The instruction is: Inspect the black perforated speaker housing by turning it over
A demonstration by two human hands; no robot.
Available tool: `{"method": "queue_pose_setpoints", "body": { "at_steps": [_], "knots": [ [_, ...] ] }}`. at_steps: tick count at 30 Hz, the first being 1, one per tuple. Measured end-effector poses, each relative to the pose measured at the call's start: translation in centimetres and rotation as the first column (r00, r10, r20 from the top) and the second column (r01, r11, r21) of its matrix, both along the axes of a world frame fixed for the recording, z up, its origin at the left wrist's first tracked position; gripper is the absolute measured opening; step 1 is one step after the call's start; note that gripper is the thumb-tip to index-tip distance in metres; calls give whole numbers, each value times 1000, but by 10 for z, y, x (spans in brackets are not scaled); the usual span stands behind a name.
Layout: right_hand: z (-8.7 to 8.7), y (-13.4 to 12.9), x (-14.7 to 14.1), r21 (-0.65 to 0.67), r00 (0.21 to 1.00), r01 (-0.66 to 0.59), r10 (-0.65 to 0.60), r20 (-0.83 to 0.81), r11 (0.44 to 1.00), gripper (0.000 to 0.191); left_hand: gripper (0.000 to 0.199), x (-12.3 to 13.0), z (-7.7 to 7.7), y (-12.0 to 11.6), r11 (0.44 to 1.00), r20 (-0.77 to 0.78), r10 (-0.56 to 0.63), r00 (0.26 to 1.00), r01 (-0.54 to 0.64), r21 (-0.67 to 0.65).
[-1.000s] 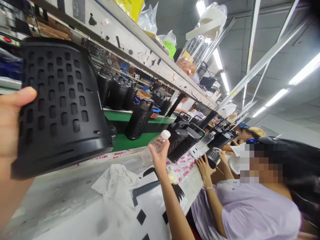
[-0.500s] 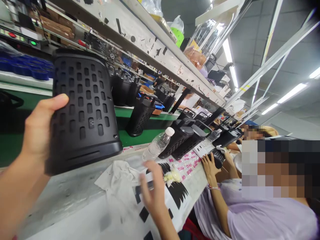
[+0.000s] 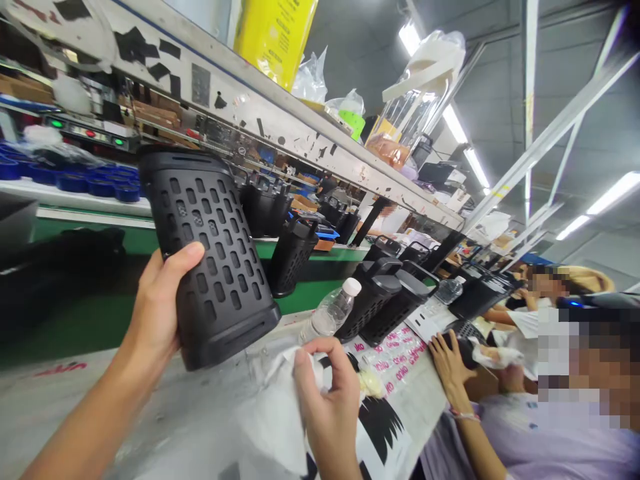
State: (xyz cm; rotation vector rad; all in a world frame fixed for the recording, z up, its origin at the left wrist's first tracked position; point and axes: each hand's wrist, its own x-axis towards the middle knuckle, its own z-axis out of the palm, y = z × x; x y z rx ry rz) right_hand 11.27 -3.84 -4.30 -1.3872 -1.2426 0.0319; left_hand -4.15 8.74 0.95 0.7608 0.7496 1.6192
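My left hand [image 3: 163,293] is wrapped round a black housing with slotted holes [image 3: 215,247], held tilted above the worktable; its thumb lies over the slots. Pinched between thumb and fingers of my right hand [image 3: 330,393] is a white cloth [image 3: 277,407], lifted off the table and hanging down, partly blurred. Just behind that hand stands a clear plastic bottle with a white cap [image 3: 330,310]. A crumpled pale yellow piece [image 3: 371,383] lies to the right of my right hand.
Several black housings with handles [image 3: 387,293] stand beyond the bottle, and another [image 3: 295,257] is on the green conveyor [image 3: 225,347]. To the right, a co-worker's hand [image 3: 453,363] rests on a similar housing. A shelf beam [image 3: 280,133] runs overhead. Blue rings [image 3: 100,183] sit at left.
My right hand has taken hold of the white cloth and raised it from the table. The housing in my left hand has turned and now appears further right. The view has shifted left.
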Motion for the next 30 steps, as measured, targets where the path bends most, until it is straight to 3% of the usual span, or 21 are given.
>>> {"method": "queue_pose_setpoints", "body": {
  "at_steps": [3, 6, 8, 12, 18, 23, 28, 30],
  "knots": [
    [19, 10, -27, 234, 978, 29, -76, 194, 972, 7, 52, 3, -2, -1, 993, -22, 80, 997, -77, 88],
    [19, 17, -44, 299, 940, -53, -54, 337, 953, 11, 47, 4, 0, -6, 980, -23, 122, 992, -117, 163],
    [18, 19, -45, 288, 948, -86, -11, 320, 954, 14, 47, 5, 3, -11, 977, -25, 125, 992, -119, 180],
    [21, 15, -42, 252, 991, -25, -9, 133, 967, 16, 51, 6, 10, -22, 975, -12, 105, 994, -100, 199],
    [21, 6, -46, 338, 966, -26, -63, 250, 941, 14, 41, 9, 14, -31, 992, 50, -29, 998, 23, 122],
    [23, 6, -30, 211, 999, 35, -38, 8, 977, 12, 60, 11, 8, -30, 995, -13, -7, 1000, 8, 103],
    [18, 1, -47, 314, 961, 27, -111, 252, 949, 12, 62, 18, 9, -35, 995, 33, -85, 996, 83, 49],
    [17, 3, -40, 341, 969, 70, -145, 201, 937, 10, 63, 19, 10, -37, 994, 46, -102, 994, 101, 27]
  ]
}}
